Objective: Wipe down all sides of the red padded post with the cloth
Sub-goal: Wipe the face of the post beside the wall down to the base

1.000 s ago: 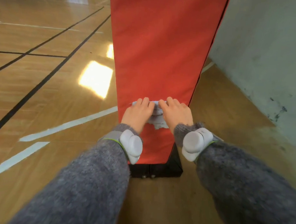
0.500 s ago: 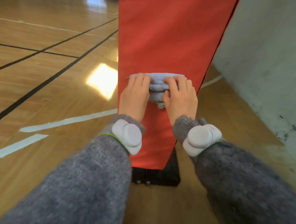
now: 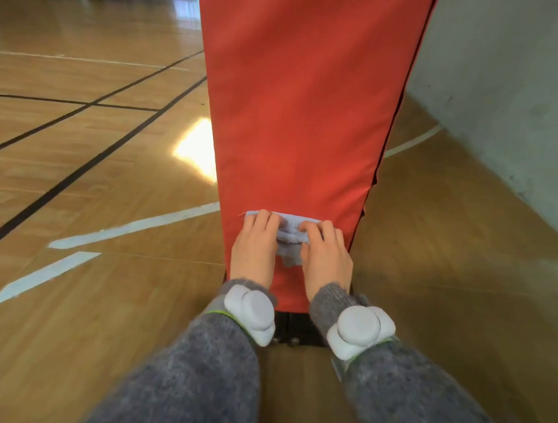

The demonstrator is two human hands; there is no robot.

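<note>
The red padded post (image 3: 298,110) stands upright in the middle of the view, on a black base (image 3: 296,330). A light blue cloth (image 3: 289,243) lies against the post's near face, low down and a little above the base. My left hand (image 3: 254,250) presses flat on the cloth's left part. My right hand (image 3: 327,261) presses on its right part. The cloth bunches up between the two hands, and its top edge shows above my fingertips. Grey sleeves and white wrist devices cover both wrists.
A wooden gym floor (image 3: 83,190) with black and white court lines spreads to the left and in front. A pale green wall (image 3: 525,82) runs close along the post's right side, leaving a narrow strip of floor between them.
Both hands slid the cloth up the post's near face, then back down. It now sits lower and nearer the base than a second ago.
</note>
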